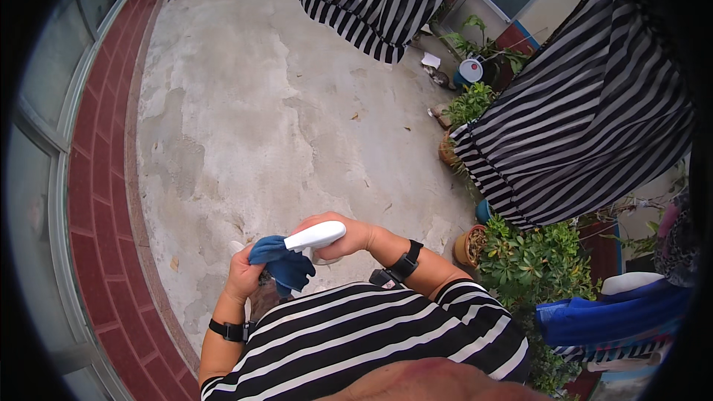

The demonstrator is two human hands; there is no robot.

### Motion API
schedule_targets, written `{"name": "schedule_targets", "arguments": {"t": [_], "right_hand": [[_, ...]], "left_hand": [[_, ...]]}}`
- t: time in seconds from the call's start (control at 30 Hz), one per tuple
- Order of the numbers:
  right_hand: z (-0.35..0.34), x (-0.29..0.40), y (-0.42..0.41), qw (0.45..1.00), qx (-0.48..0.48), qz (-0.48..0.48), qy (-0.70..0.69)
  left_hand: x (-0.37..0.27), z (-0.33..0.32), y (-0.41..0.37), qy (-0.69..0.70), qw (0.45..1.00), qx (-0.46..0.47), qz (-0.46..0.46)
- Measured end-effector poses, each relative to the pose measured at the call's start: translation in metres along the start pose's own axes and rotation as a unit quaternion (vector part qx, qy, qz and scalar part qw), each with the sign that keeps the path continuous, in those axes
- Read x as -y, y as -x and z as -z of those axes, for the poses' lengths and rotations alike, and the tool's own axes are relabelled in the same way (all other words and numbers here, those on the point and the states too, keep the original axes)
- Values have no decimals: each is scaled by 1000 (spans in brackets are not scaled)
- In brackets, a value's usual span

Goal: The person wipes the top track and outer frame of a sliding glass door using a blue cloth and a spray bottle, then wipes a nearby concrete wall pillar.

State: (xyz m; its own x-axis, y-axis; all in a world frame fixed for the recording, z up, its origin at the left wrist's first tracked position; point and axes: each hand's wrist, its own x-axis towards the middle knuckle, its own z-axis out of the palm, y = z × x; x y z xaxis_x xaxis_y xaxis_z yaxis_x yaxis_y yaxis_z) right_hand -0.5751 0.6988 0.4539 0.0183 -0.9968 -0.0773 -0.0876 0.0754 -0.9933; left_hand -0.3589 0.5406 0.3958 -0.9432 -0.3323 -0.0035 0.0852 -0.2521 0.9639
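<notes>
My left hand point(245, 274) grips one end of a blue cloth point(277, 259), whose loose folds hang down in front of my shirt. Just to its right, my right hand point(340, 242) is wrapped around the neck of a spray bottle. The bottle's white trigger-spray head point(316, 235) points left, with its nozzle end against or just over the cloth. Most of the bottle's body is hidden under the hand. Both hands are close together at waist height, above the concrete floor.
Along the left runs a red-tiled wall base point(100, 195) below windows. Striped black-and-white fabric hangs at the top point(362, 5) and at the right point(579, 106). Potted plants point(529, 262) line the right side, near a lidded bucket point(471, 70). Blue laundry point(607, 314) hangs lower right.
</notes>
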Motion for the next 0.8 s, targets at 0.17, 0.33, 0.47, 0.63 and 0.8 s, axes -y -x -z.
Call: {"name": "schedule_targets", "arguments": {"t": [0.17, 0.33, 0.47, 0.63, 0.8], "right_hand": [[54, -27, -94, 999, -18, 13, 41], [105, -11, -191, 996, -46, -53, -50], [159, -11, -238, 994, -65, -70, -56], [214, 31, -284, 985, -147, -84, -45], [296, 19, -314, 975, -204, -76, -40]], "left_hand": [[8, 86, -95, -65, 997, 19, -32], [-25, 186, -196, 30, 995, 82, 47], [-56, 248, -279, 100, 964, 224, 108], [-92, 284, -376, 20, 924, 301, 235], [-88, 284, -468, -195, 950, 181, 164]]}}
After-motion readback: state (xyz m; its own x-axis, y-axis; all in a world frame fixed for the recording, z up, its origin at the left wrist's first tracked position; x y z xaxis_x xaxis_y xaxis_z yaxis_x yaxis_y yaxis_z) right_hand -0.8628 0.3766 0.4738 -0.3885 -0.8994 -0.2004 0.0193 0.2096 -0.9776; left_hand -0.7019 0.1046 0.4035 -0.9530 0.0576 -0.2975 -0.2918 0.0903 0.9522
